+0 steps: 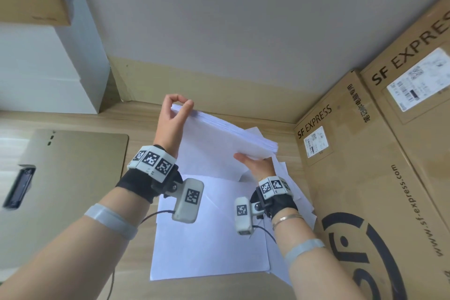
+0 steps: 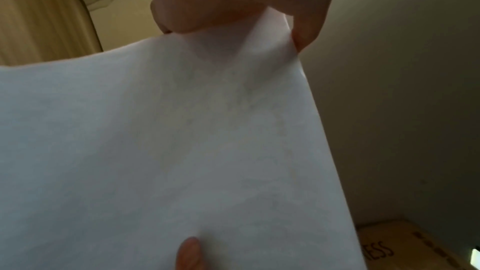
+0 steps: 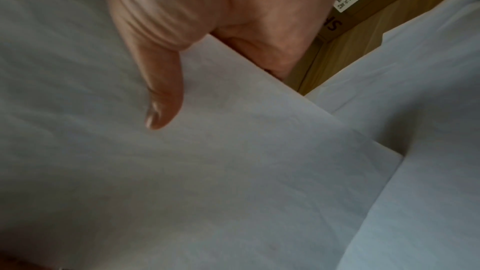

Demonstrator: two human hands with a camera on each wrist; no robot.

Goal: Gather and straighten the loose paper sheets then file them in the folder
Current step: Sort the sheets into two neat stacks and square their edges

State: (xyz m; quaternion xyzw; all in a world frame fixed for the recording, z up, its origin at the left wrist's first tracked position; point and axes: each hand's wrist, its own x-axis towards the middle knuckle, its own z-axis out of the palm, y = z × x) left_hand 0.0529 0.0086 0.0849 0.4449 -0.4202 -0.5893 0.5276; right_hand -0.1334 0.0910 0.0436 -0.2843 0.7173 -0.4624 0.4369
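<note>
A stack of white paper sheets point(image 1: 219, 139) is held up on edge above the wooden table point(image 1: 136, 119). My left hand point(image 1: 182, 104) pinches its top left corner between thumb and fingers. My right hand point(image 1: 253, 161) grips the lower right edge, thumb point(image 3: 161, 100) on the near face and fingers hidden behind. In the left wrist view the stack point(image 2: 182, 151) fills the picture under the pinching fingertips point(image 2: 303, 36). More loose sheets point(image 1: 294, 192) lie fanned on the table at the right. A large flat white sheet point(image 1: 209, 234) lies below the hands; I cannot tell whether it is the folder.
Tall cardboard boxes point(image 1: 365, 178) printed SF EXPRESS wall off the right side. A flat metallic closed laptop point(image 1: 73, 178) lies at the left with a dark device point(image 1: 19, 187) beside it. A white box point(image 1: 48, 75) stands at the back left.
</note>
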